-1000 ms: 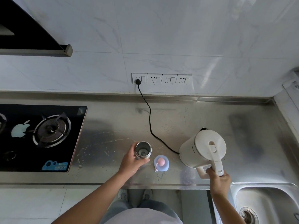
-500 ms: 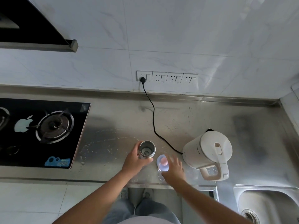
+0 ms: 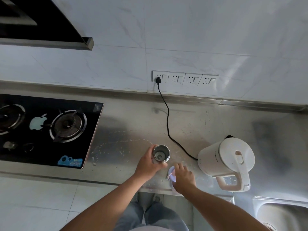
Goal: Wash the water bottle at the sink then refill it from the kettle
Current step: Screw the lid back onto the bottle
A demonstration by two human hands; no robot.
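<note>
My right hand (image 3: 182, 176) has left the kettle handle since a second ago and now lies over the lilac lid (image 3: 171, 174) on the steel counter (image 3: 126, 124), fingers curled down on it; I cannot tell whether they have actually pinched it. My left hand (image 3: 147, 165) is wrapped around the water bottle (image 3: 161, 153), which stands upright and uncapped on the counter near its front edge. Looking down its mouth I see a shiny steel interior with a pale glint at the bottom; whether that is water I cannot tell. The lid sits at about 4 o'clock from the bottle, just beside it. The white kettle (image 3: 225, 160) stands at 3 o'clock from the bottle, lid closed, its contents hidden, handle toward me. Its black cord (image 3: 167, 117) runs up to the wall sockets (image 3: 185, 78) at 12 o'clock. The sink (image 3: 283, 214) lies at 5 o'clock, the gas hob (image 3: 50, 129) at 9 o'clock. Droplets spot the counter around the bottle
</note>
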